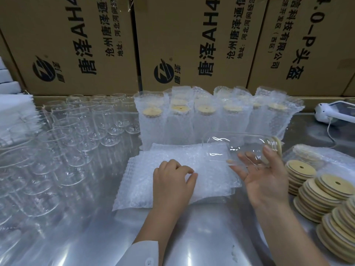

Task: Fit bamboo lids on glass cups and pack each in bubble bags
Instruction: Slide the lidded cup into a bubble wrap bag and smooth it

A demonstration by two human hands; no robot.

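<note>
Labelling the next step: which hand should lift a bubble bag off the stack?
Left. The left hand already rests on the bubble bag stack, fingers curled at the top bag. The right hand is occupied, holding the lidded glass cup on its side.

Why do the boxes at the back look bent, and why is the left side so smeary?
In the head view, the wide-angle lens bows the cardboard boxes toward the frame edges. Also in the head view, the empty glass cups at lower left smear and stretch. Light glares off the shiny table and streaks the glass cup held by the right hand. The centre looks fairly sharp.
</note>
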